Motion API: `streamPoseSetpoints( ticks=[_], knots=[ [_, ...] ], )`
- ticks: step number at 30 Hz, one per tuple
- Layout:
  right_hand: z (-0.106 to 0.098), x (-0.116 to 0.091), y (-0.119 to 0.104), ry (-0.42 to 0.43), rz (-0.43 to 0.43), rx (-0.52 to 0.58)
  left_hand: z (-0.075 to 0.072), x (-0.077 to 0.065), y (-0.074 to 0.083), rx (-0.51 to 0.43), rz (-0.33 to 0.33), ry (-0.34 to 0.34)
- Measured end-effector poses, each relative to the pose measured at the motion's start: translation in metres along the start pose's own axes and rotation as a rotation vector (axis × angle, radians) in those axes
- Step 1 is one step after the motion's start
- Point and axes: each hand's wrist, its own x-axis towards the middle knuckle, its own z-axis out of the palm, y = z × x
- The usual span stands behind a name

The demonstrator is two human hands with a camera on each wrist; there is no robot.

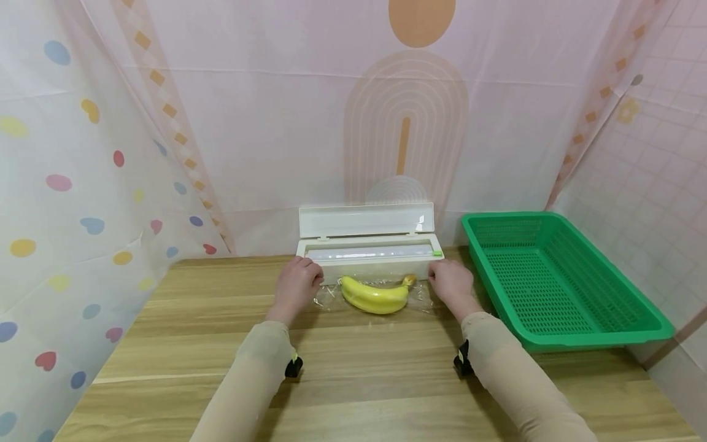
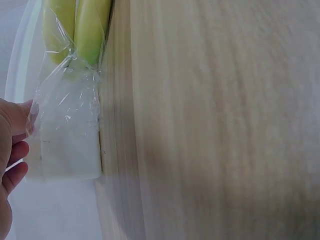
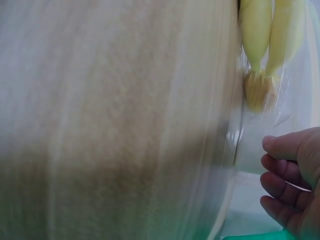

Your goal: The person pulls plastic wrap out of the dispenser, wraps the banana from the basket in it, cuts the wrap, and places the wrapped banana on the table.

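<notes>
A small bunch of yellow bananas (image 1: pixel 375 297) lies on the table in front of a long white cling film dispenser (image 1: pixel 381 270), stem end to the right. Clear cling film (image 2: pixel 70 95) covers the bunch and spreads out past both its ends. At the film's left end, my left hand (image 1: pixel 298 281) pinches its edge between thumb and fingers, by the dispenser's left front corner. My right hand (image 1: pixel 452 282) is at the opposite end beside the stem (image 3: pixel 260 92), thumb and forefinger together at the film (image 3: pixel 282 117). Its other fingers are loosely curled.
The dispenser's lid (image 1: pixel 364 221) stands raised at the back, with a film roll (image 1: pixel 370 253) inside and a small green piece (image 1: pixel 437 253) at the right. A green plastic basket (image 1: pixel 552 294) sits at the right. Patterned cloth (image 1: pixel 265 135) hangs behind the wooden table (image 1: pixel 364 387).
</notes>
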Motion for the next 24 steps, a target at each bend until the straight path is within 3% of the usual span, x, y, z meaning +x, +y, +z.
streamPoseSetpoints(
  ticks=[8,12,18,24],
  knots=[
    [-0.0017,-0.0006,0.0009,-0.016,-0.015,0.002,-0.0008,0.0008,0.0003,0.058,0.032,-0.019],
    [-0.0006,-0.001,0.0015,-0.012,-0.03,0.004,0.0011,0.0025,0.0006,0.086,0.052,0.003],
    [-0.0007,-0.0022,0.0039,-0.023,-0.072,-0.005,0.0056,0.0023,0.0004,0.071,0.056,0.019],
    [0.0006,-0.0019,0.0085,-0.058,-0.109,-0.046,0.004,-0.0038,-0.0001,0.041,0.125,0.002]
  ],
)
